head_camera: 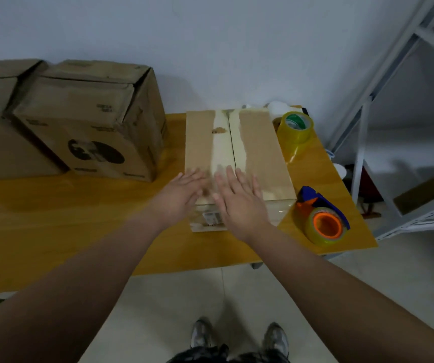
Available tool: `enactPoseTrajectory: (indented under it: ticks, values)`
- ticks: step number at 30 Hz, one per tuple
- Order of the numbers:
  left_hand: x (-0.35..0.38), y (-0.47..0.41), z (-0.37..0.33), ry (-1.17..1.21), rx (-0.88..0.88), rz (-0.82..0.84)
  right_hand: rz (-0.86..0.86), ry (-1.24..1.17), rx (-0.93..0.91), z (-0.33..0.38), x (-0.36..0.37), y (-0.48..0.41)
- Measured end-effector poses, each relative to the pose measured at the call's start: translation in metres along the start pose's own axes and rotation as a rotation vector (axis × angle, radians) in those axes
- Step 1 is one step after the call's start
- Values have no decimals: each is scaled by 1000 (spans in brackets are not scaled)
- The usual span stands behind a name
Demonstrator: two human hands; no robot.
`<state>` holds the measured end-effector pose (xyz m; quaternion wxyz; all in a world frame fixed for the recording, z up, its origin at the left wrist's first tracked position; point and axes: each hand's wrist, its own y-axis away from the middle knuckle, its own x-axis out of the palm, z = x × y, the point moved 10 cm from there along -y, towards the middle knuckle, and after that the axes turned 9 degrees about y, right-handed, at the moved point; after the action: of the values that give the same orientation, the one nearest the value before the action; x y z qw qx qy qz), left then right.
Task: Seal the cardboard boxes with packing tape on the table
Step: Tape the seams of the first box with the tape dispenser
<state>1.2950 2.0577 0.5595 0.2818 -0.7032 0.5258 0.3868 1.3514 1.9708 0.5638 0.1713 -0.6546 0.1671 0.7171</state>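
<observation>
Here: pale wall [210, 35] behind, white metal rack [362, 132] at right. Yellow wooden table [53, 231] carries two big worn boxes [87, 121] at left. Smaller box [257, 142] sits on table's right part, flaps closed, pale strip along centre seam, label on near side. My left hand [181, 195] and right hand [239, 203] lie flat on top's near edge, fingers straight, gripping nothing. Tape roll [295, 128] just right of box; tape dispenser [324, 221] nearer me.
</observation>
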Motion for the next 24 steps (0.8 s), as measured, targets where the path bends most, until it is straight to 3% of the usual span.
enactPoseTrajectory:
  ticks: [5, 13, 22, 24]
  values:
    - [14, -5, 14, 27, 31, 11, 53, 205, 77, 9, 25, -14]
    - [24, -3, 19, -314, 160, 20, -88, 346, 11, 4, 37, -11]
    - [32, 3, 24, -545, 55, 122, -82, 513, -33, 7, 38, -8]
    - [28, 4, 18, -581, 36, 140, -125, 449, -36, 0, 28, -3]
